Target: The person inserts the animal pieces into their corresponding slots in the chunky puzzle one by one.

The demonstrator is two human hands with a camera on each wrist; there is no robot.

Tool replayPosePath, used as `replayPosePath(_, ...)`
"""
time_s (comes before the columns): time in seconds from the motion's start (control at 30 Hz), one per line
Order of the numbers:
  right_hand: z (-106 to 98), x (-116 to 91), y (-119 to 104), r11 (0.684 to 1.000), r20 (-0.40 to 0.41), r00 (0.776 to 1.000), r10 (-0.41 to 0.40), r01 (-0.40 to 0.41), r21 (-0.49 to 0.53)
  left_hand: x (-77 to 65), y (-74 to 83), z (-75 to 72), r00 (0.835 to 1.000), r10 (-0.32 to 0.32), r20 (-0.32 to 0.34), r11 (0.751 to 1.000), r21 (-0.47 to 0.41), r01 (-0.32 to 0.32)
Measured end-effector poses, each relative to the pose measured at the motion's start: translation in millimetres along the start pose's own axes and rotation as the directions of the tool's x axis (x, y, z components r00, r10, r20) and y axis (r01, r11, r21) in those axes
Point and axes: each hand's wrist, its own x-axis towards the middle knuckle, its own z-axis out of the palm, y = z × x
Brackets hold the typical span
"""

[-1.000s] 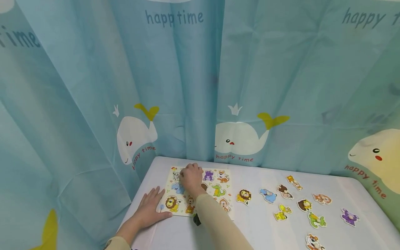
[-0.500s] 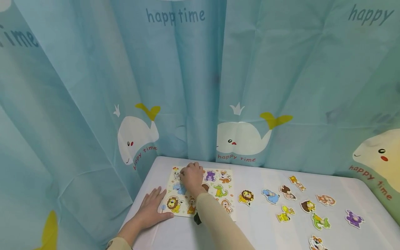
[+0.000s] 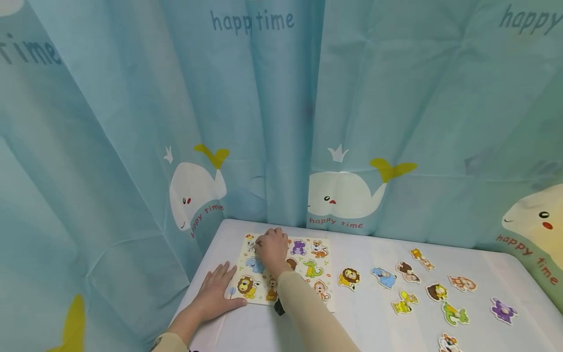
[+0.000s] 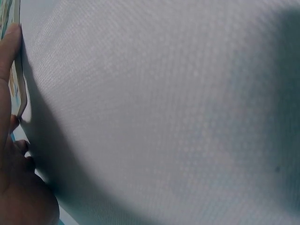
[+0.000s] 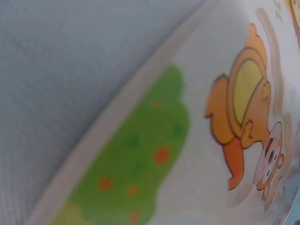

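My left hand [image 3: 215,293] lies with fingers straight and spread at the left edge of an animal puzzle board [image 3: 290,274]; in the left wrist view its thumb [image 4: 10,47] touches the board's edge. Over the board's upper left, my right hand [image 3: 272,248] has its fingers curled at a zebra puzzle piece [image 3: 251,246] and appears to pinch it. The back of that hand hides the fingertips and part of the piece. Pictures of a lion, a crocodile and a monkey [image 5: 248,103] show on the board; the right wrist view catches the monkey close up.
Right of the board lie several loose animal pieces, among them a lion [image 3: 349,278], an elephant [image 3: 384,277], a giraffe [image 3: 403,303], a crocodile [image 3: 454,314] and a purple hippo [image 3: 503,310]. A blue curtain [image 3: 281,122] hangs behind the white table [image 3: 374,327].
The head view has shifted slightly, so everything sits a little further right. The zebra piece appears to have turned slightly under my right hand. My left hand stays at the board's edge.
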Motion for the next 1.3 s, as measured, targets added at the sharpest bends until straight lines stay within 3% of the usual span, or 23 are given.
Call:
replayPosePath(0.4,-2.7,-4.7,0.4,1.000,0.030,1.000,-0.002,0.001,0.023,0.6,-0.4,-0.3,1.000,-0.003,0.012,1.000,-0.002,0.003)
replayPosePath(0.8,-22.2,-9.5,12.5,0.998,0.048,0.997,-0.056,0.056,0.017,2.7,-2.4,1.5,1.000,0.009,0.002,1.000,0.018,-0.009)
replayPosePath(1.1,-47.2,-9.3,34.0,0.993,-0.058,0.994,-0.096,0.100,0.068,1.5,-0.1,-0.6,1.000,-0.002,0.004,0.999,0.041,0.002)
replayPosePath(1.3,-63.7,-13.3,44.9,0.987,-0.086,0.988,-0.126,0.133,0.089,-0.7,1.5,-0.2,1.000,-0.008,0.007,0.999,0.038,0.008)
